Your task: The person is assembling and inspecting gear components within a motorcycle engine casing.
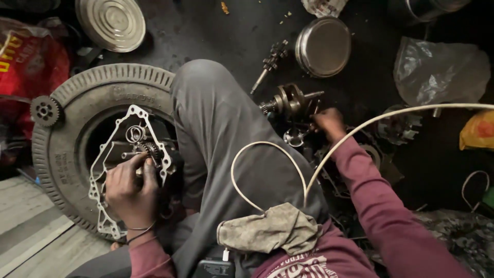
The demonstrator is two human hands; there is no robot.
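My left hand (131,188) is closed around a geared metal part (146,152) that sits inside a pale gasket-shaped frame (105,170), resting in the hollow of a tyre (62,128). My right hand (329,122) reaches forward into a dark heap of engine parts, its fingers closed among them beside a crankshaft (290,100); what it grips is hidden. My raised knee in grey trousers (216,128) lies between the two hands.
A geared shaft (268,64) lies on the dark floor near a round steel tin (324,46). Another steel lid (110,23) is at top left, a small sprocket (45,110) by the tyre, a plastic bag (440,72) at right. A white cable (267,154) loops over my lap.
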